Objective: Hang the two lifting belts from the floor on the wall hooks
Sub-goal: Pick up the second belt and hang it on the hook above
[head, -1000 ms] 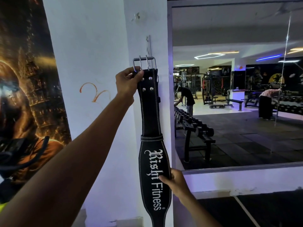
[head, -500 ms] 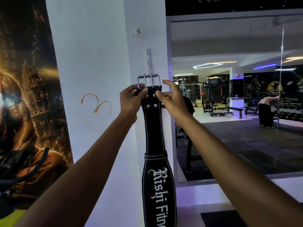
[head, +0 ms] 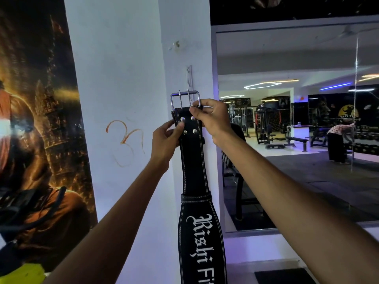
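Note:
A black leather lifting belt with white lettering hangs down against a white pillar. Its steel double-prong buckle points up, just below a metal hook strip fixed to the pillar. My left hand pinches the belt's left edge beside the rivets. My right hand grips the belt's top right corner at the buckle, fingers curled over it. The hook's tip is hard to make out behind the buckle. Only one belt is in view.
A large dark poster covers the wall to the left. A big wall mirror to the right of the pillar reflects gym machines, a dumbbell rack and a bent-over person. An orange scribble marks the pillar.
My right hand left the belt's lower part, rose to the buckle end and closed on it. The left hand slid slightly down the left edge. The view tilted upward.

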